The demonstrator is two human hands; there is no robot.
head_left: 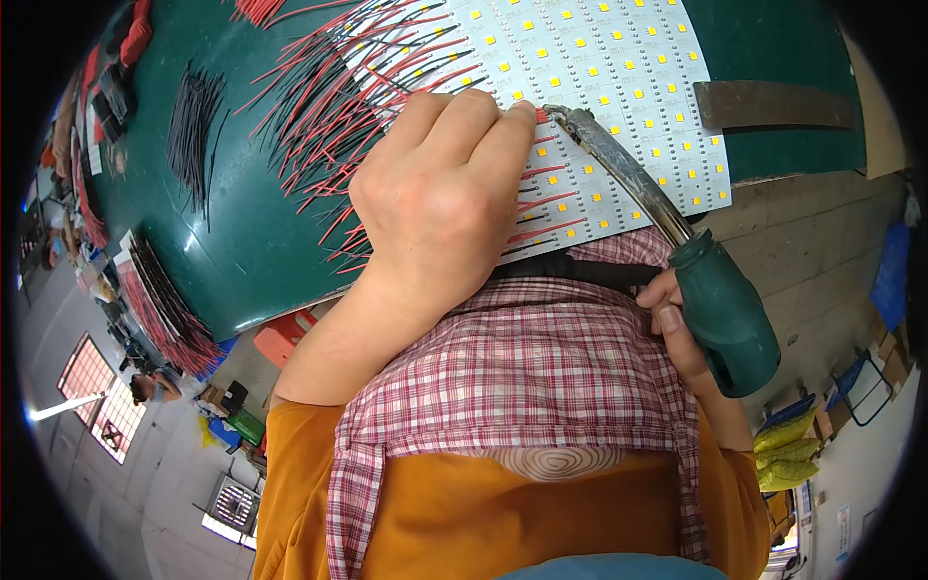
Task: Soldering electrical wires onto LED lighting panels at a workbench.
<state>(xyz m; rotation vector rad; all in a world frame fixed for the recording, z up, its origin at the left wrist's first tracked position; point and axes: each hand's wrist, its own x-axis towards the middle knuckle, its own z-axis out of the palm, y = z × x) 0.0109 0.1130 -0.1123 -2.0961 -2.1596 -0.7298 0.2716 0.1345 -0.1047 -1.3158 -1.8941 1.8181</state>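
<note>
A white LED board (619, 106) with rows of yellow chips lies on the green table. Red and black wires (319, 126) fan out from its left part. My left hand (445, 188) is closed over the board, knuckles up, and its fingertips are mostly hidden. A red wire (542, 115) shows at its fingers. My right hand (681, 333) grips a soldering iron (725, 309) by its green handle, partly hidden behind it. The iron's metal shaft slants up and left, and its dark tip is right beside the red wire at my left fingers.
A bundle of black wires (196, 130) lies left on the green table (261, 232). More red and black wires (164, 300) hang at its near left edge. A dark metal strip (773, 104) extends from the board's right side. Another person (155, 388) is far off at left.
</note>
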